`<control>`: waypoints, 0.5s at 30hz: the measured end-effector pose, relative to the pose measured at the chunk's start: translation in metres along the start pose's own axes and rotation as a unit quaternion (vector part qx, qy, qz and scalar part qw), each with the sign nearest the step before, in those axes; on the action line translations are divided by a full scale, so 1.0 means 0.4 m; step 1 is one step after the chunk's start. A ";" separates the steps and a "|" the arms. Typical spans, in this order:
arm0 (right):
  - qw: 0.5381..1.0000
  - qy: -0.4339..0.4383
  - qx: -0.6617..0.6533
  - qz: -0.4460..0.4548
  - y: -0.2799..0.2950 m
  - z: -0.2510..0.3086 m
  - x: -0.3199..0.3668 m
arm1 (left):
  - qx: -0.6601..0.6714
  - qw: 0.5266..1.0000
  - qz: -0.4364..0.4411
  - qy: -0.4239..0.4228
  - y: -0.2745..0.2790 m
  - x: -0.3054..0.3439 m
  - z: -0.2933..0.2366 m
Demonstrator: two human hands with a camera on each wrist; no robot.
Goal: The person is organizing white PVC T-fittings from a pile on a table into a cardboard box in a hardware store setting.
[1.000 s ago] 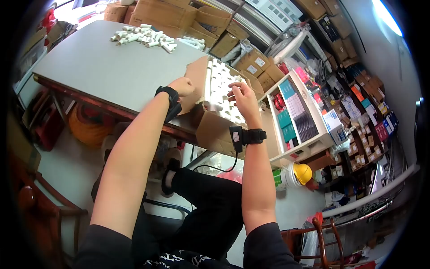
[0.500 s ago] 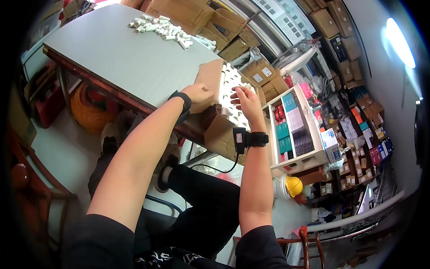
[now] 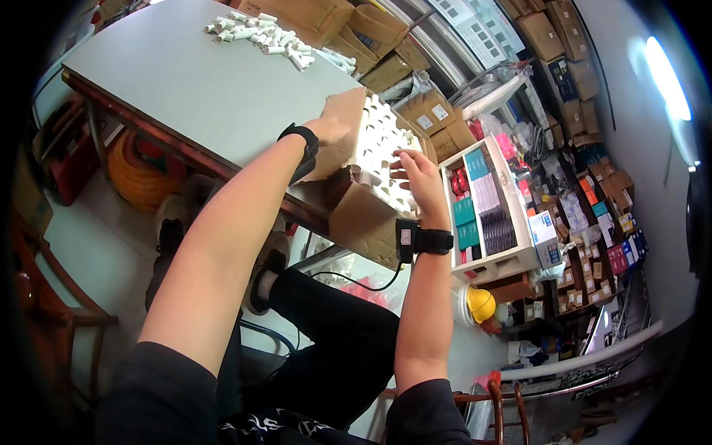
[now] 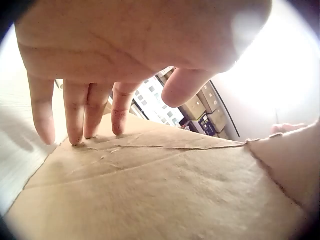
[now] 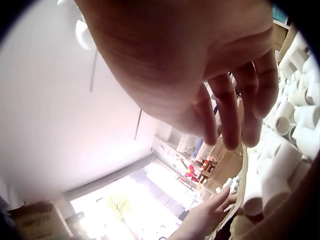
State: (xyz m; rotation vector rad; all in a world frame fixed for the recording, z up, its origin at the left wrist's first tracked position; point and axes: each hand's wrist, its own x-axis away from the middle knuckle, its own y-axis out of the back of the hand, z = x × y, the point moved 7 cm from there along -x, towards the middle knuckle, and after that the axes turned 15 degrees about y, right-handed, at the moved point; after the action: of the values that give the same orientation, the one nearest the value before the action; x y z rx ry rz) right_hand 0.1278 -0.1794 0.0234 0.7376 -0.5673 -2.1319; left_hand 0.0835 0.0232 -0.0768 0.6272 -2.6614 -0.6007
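An open cardboard box [image 3: 367, 226] at the table edge is filled with short white pipe pieces [image 3: 378, 141], their round ends showing in the right wrist view. My left hand [image 3: 328, 131] is at the box's raised left flap [image 3: 347, 107]. In the left wrist view its fingers reach down straight, fingertips [image 4: 75, 140] at the creased cardboard, thumb held apart. My right hand [image 3: 421, 182] hovers at the box's right side above the pipe pieces, fingers loosely bent and holding nothing in the right wrist view.
More white pipe pieces [image 3: 259, 33] lie heaped at the far end of the grey table [image 3: 170, 81]. Cardboard boxes [image 3: 430, 115] stand behind the filled box. On the right are a white drawer unit [image 3: 493, 215] and a yellow helmet [image 3: 480, 304] on a bucket.
My left hand has gone from curled fingers at the flap to fingers stretched out along it. The right hand stays over the box's right side. The head view has shifted.
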 end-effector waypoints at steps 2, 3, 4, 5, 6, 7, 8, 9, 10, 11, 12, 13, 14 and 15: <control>0.998 -0.016 0.013 -0.061 0.076 -0.049 0.013 | 0.005 1.000 -0.008 0.002 0.002 0.006 -0.008; 0.993 -0.029 0.014 -0.109 0.124 -0.080 0.027 | 0.007 1.000 -0.016 0.005 0.004 0.004 -0.010; 0.985 -0.038 0.017 -0.165 0.179 -0.120 0.045 | 0.009 1.000 -0.025 0.009 0.002 0.000 -0.009; 0.974 -0.046 0.020 -0.221 0.238 -0.173 0.069 | 0.014 1.000 -0.016 0.010 -0.006 -0.017 -0.003; 0.972 -0.067 0.035 -0.222 0.289 -0.246 0.091 | 0.020 1.000 -0.008 0.012 -0.013 -0.045 0.007; 0.969 -0.087 0.051 -0.224 0.342 -0.340 0.116 | 0.025 1.000 0.000 0.014 -0.018 -0.063 0.011; 0.968 -0.107 0.112 -0.197 0.393 -0.482 0.138 | 0.037 0.998 -0.004 0.041 -0.018 -0.070 0.017; 0.973 -0.110 0.101 -0.178 0.377 -0.504 0.160 | 0.049 0.996 -0.008 0.068 -0.017 -0.078 0.024; 0.976 -0.114 0.091 -0.160 0.360 -0.524 0.182 | 0.060 0.994 -0.012 0.096 -0.017 -0.086 0.034; 0.980 -0.118 0.080 -0.141 0.343 -0.543 0.205 | 0.081 0.992 -0.005 0.097 -0.022 -0.110 0.047; 0.972 -0.200 0.007 -0.125 0.297 -0.482 0.228 | 0.102 0.990 0.003 0.100 -0.029 -0.147 0.069; 0.952 -0.280 -0.067 -0.108 0.253 -0.404 0.253 | 0.124 0.987 0.011 0.102 -0.041 -0.171 0.080; 0.953 -0.276 -0.073 -0.097 0.245 -0.385 0.251 | 0.134 0.986 0.023 0.100 -0.039 -0.140 0.062; 0.955 -0.271 -0.080 -0.086 0.239 -0.373 0.243 | 0.145 0.984 0.036 0.098 -0.018 -0.073 0.029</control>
State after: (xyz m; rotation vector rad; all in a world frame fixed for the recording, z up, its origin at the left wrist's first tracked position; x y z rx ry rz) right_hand 0.2286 -0.3347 -0.0579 0.1011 -0.6174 -2.5197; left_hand 0.1058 0.0354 -0.0965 0.6281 -2.5887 -0.1228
